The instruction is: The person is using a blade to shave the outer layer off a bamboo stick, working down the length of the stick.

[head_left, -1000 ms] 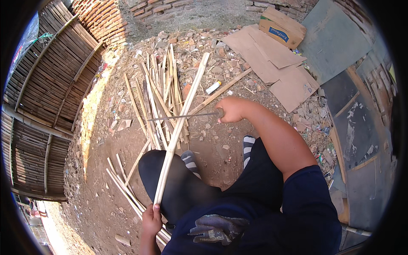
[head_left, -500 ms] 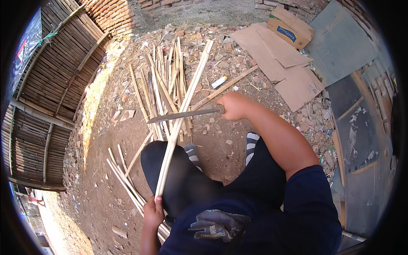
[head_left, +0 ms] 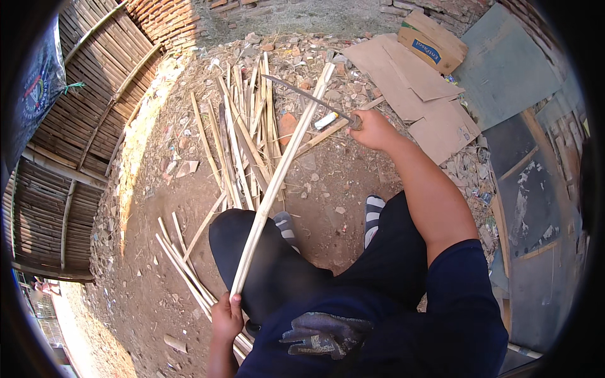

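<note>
A long pale bamboo strip (head_left: 272,189) slants up and away across my left thigh. Its near end is gripped in my left hand (head_left: 227,317), thumb on top. My right hand (head_left: 373,130) is closed round the handle of a machete (head_left: 309,96), whose long dark blade points up and to the left. The blade crosses the strip near its far end; whether the two touch I cannot tell. Past my knees lies a pile of split bamboo strips (head_left: 236,145) on the ground. More pale strips (head_left: 184,271) lie beside my left hand.
A white bottle (head_left: 326,121) lies near the blade. Flattened cardboard (head_left: 403,82) and a cardboard box (head_left: 432,41) are at the far right, before a brick wall (head_left: 302,25). Bamboo slat panels (head_left: 94,94) stand at left, dark boards (head_left: 535,201) at right. Rubble covers the ground.
My right hand has moved the machete away from me and slightly right, up toward the strip's far end. The strip's far end has swung a little right. My left hand keeps its hold.
</note>
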Demonstrator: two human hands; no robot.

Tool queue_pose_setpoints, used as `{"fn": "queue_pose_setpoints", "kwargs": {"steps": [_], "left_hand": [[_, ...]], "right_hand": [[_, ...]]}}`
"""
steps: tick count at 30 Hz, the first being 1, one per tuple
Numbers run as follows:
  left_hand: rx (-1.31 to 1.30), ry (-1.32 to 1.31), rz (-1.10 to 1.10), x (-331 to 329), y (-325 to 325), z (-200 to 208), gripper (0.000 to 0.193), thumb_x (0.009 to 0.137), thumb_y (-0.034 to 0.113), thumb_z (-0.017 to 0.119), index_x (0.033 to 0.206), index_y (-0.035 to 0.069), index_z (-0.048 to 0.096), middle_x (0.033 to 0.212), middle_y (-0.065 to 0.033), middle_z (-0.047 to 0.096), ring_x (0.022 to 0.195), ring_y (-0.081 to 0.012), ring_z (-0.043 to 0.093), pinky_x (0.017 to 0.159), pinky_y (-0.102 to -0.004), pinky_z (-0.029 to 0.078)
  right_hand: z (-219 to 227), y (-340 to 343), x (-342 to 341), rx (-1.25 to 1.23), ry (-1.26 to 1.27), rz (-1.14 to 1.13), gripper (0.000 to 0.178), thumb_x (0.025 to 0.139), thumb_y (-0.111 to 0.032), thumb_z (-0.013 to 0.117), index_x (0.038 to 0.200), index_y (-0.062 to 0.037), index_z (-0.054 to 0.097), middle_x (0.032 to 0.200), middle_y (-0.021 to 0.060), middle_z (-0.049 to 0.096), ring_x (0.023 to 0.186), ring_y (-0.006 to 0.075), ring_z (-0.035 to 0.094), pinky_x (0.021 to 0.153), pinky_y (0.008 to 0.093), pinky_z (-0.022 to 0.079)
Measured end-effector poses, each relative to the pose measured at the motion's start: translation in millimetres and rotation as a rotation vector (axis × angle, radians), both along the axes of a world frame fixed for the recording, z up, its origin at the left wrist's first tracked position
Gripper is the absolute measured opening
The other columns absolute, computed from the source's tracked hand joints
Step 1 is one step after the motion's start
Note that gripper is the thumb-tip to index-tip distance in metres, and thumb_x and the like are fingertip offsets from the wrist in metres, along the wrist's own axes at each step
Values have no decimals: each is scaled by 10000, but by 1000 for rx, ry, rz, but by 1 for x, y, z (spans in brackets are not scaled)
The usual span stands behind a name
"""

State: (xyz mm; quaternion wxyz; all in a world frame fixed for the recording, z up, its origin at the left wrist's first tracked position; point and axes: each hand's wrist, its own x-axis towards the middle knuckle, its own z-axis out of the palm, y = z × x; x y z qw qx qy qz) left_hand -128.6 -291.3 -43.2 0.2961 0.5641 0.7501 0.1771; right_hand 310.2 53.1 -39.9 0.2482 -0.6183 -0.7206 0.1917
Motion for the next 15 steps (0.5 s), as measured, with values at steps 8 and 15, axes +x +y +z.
{"fn": "queue_pose_setpoints", "kwargs": {"steps": [8, 15], "left_hand": [[2, -173, 18, -1, 2, -10, 472, 1056, 405, 503, 830, -3, 574, 603, -90, 538, 574, -166, 528, 559, -351, 442], [42, -148, -14, -2, 3, -18, 489, 1047, 422, 511, 799, 2, 554, 573, -112, 532, 525, -199, 537, 524, -371, 431]], "right_hand": [[51, -47, -50, 66, -182, 422, 344, 799, -308, 772, 1030, -64, 700, 732, 184, 666, 733, 393, 668, 663, 470, 522], [74, -42, -62, 0, -288, 465, 301, 736, -209, 755, 1008, -106, 682, 797, 177, 688, 822, 377, 687, 706, 502, 528]]}}
